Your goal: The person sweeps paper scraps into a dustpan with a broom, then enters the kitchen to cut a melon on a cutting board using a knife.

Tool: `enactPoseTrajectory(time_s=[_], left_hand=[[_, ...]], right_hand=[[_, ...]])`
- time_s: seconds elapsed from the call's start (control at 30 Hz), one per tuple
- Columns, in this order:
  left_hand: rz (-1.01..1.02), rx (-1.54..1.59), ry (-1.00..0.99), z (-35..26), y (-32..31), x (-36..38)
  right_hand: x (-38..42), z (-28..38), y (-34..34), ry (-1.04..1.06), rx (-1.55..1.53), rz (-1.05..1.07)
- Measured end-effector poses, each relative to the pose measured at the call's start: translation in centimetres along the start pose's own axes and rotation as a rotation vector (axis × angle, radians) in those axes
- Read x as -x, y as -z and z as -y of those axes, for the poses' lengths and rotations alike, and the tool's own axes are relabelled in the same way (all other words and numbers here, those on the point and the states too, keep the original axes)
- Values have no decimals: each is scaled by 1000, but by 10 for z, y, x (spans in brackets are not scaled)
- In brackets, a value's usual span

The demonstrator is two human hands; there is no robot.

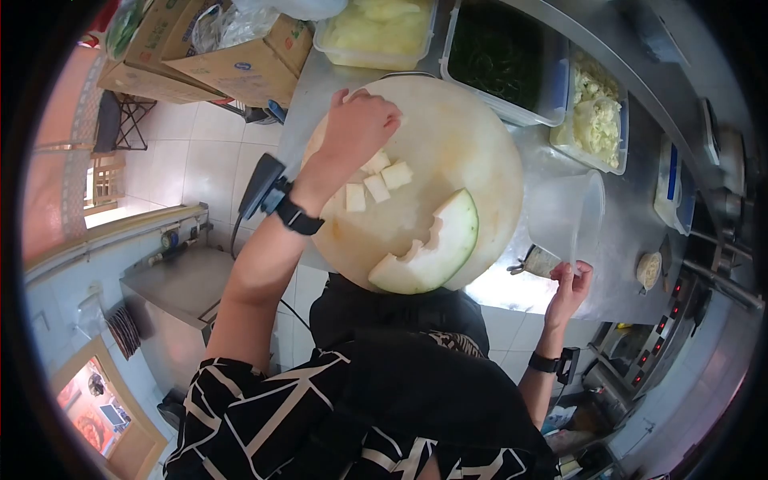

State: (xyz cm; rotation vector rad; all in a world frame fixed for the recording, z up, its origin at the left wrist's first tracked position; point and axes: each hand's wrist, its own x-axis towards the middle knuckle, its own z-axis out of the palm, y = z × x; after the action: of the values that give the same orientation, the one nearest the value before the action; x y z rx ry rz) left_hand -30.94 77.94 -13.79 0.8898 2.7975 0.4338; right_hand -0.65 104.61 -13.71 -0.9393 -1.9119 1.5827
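The left hand (364, 128) hangs over the far left part of the round chopping board (480, 160), fingers bent into a loose half-curl; its palm is hidden, so I cannot tell whether it holds anything. The right hand (571, 282) is nearly closed, thumb and fingers pinching the near edge of the clear tub (578, 220), a hold that probably steadies the light plastic and leaves its mouth free; I cannot tell whether the tub is tilted. Just beside the left hand, pale cubes (397, 175) lie loosely grouped on the board. The melon piece (438, 264) lies apart from them at the board's near right edge, its notched inner side facing the cubes, seemingly set aside so the two stay separate. Farther out on the steel counter (632, 232), the box of pale slices (364, 61), the box of dark green strips (500, 104) and the box of pale shreds (588, 158) line the far side, likely to leave the board accessible. Cardboard cartons (248, 68) sit beyond, at the far left
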Motion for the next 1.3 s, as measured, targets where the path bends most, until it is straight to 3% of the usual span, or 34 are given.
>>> enactPoseTrajectory(time_s=[0.03,0.1,0.23,0.33,0.4,0.43,0.47,0.53,0.6,0.67,0.73,0.8,0.83,0.9,0.93,1.0,1.03,1.07,1.1,1.17,1.2,1.23,1.27,1.3], left_hand=[[-1,-2,-4,0,1,7],[-145,73,-201,-6,1,24],[-95,180,-459,-16,-8,50],[-69,125,-390,-40,-5,66],[-138,713,-151,-65,12,73],[-78,941,-196,-82,17,73],[-84,931,-206,-103,24,79],[199,1656,-121,-139,35,89],[245,1662,-59,-147,23,87],[290,1672,-5,-151,14,87],[239,1806,62,-156,13,90],[234,1845,82,-163,20,93],[231,1888,115,-166,22,94],[235,1870,108,-171,22,95],[243,1854,118,-173,22,97],[245,1809,123,-177,22,97],[241,1772,128,-178,21,96],[255,1768,115,-176,16,95],[113,1561,59,-173,8,93],[-113,1126,-68,-179,11,87],[-193,901,-145,-184,18,87],[-178,925,-144,-187,13,87],[-165,942,-144,-191,8,87],[-130,967,-200,-201,5,88]], right_hand=[[-1,1,0,1,28,-15],[-1,2,-2,64,67,-24],[-4,7,2,335,259,5],[0,27,2,526,462,59],[5,49,-6,600,499,80],[5,57,-11,660,431,96],[7,63,-13,667,422,87],[10,73,-17,777,392,212],[13,78,-15,803,407,256],[10,83,-12,828,315,428],[-5,21,3,549,-242,160],[-43,3,15,215,-227,-323],[-54,-46,31,263,226,-306],[-75,-144,63,378,1266,-443],[-74,-153,72,373,1262,-448],[-70,-159,81,222,1022,-60],[-68,-163,84,217,1018,-71],[-64,-160,85,-33,432,-31],[-64,-153,85,-253,-159,4],[-43,-48,74,52,-511,-134],[-28,-7,69,111,-432,-168],[-13,13,63,295,-128,-122],[1,36,48,438,141,-2],[11,71,27,482,62,277]])
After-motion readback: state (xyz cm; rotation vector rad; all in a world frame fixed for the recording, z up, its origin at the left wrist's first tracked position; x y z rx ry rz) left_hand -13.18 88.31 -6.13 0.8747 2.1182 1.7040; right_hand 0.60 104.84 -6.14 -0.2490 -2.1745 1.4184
